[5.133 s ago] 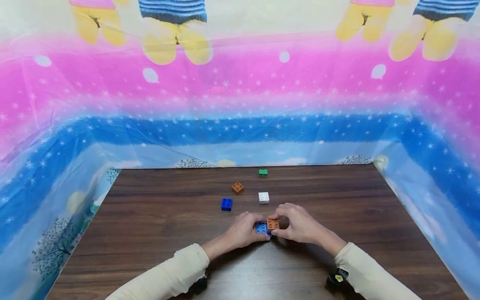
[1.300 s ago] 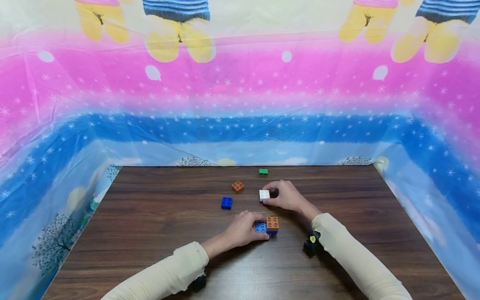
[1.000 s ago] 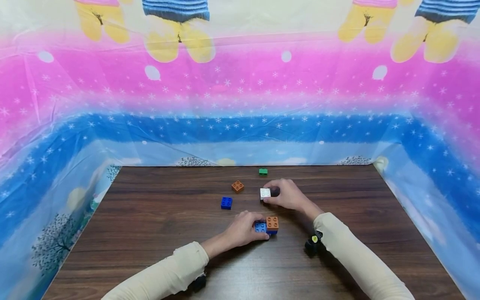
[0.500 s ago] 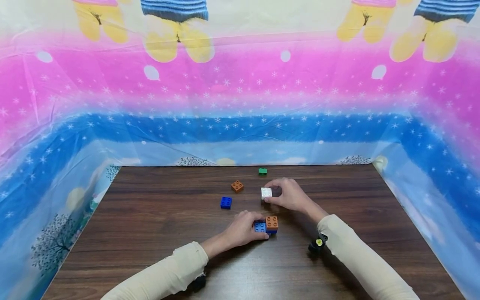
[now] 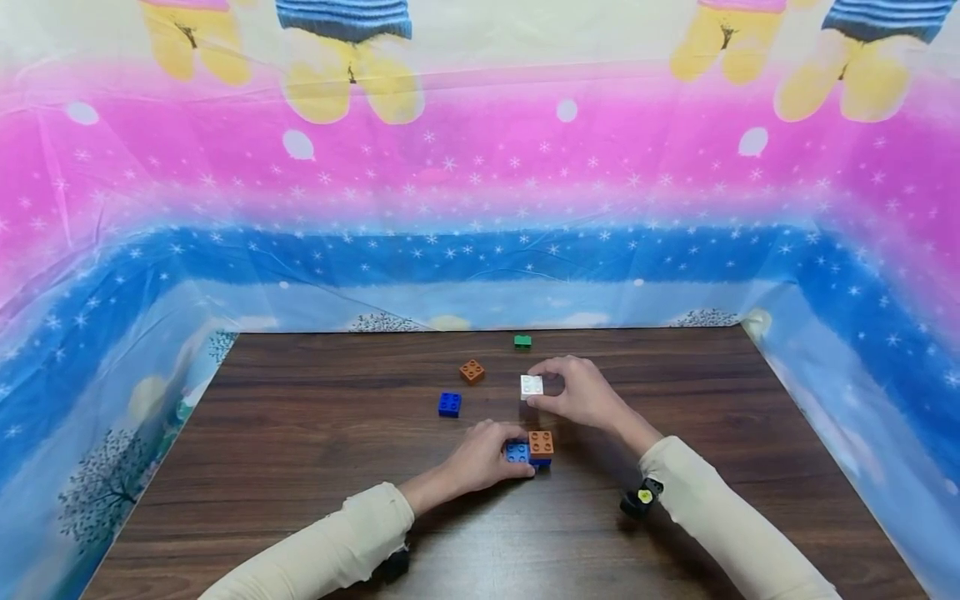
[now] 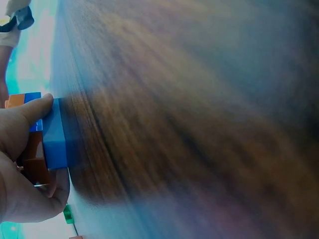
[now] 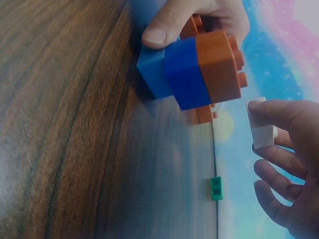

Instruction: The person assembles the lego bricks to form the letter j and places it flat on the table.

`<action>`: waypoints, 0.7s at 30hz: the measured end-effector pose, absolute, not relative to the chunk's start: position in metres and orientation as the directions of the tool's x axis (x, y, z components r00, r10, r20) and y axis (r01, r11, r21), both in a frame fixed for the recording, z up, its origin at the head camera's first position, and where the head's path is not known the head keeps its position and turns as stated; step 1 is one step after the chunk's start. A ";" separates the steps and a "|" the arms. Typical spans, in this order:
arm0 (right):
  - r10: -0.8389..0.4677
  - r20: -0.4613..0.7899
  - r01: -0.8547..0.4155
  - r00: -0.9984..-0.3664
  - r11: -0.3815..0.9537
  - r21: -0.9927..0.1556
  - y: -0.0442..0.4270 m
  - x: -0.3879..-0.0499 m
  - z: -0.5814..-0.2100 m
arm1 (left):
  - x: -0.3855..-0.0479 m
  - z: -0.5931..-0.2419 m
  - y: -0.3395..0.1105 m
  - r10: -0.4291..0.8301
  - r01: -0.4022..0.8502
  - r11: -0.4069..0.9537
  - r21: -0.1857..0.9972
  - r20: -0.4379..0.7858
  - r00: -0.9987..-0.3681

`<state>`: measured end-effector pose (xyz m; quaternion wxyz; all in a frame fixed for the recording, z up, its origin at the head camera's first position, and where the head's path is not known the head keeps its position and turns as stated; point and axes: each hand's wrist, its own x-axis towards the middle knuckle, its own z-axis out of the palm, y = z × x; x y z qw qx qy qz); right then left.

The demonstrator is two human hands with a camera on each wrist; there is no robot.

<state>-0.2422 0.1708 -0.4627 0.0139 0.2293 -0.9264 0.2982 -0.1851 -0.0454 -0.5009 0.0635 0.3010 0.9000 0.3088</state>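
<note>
Head view, brick stack (image 5: 541, 443): at the middle of the wooden table (image 5: 300, 433), an orange top brick (image 7: 217, 67) sitting on a dark blue brick (image 7: 187, 74).
Stack, lower part: a light blue brick (image 7: 152, 72) lies lowest in the right wrist view; a second orange brick (image 6: 34, 159), partly covered by fingers, shows in the left wrist view.
Left hand (image 5: 480, 457): at the left of the stack, pinching it, thumb on the near side and fingers on the far side.
White brick (image 5: 532, 387): beyond the stack and apart from it, raised above the table.
Right hand (image 5: 587, 392): beyond the stack and to its right, holding the white brick in a narrow pinch of thumb and fingers.
Loose blue brick (image 5: 449, 405): beyond the stack, to its left.
Loose orange brick (image 5: 472, 372): farther beyond the stack, also to its left, turned cornerwise.
Green brick (image 5: 522, 342): farthest beyond the stack, close to the table's back edge.
Printed cloth (image 5: 480, 167): behind the table, well beyond the stack, pink and blue with snowflakes.
</note>
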 end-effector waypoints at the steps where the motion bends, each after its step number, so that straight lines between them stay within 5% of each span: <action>1: -0.415 0.165 -0.434 -0.894 0.717 -0.546 0.171 -0.241 -0.462 | -0.185 -0.501 -0.045 0.580 0.501 0.629 0.595 0.069 -0.811; 21: -0.428 0.180 -0.451 -0.886 0.701 -0.552 0.173 -0.211 -0.442 | -0.185 -0.500 -0.046 0.584 0.508 0.621 0.597 0.080 -0.808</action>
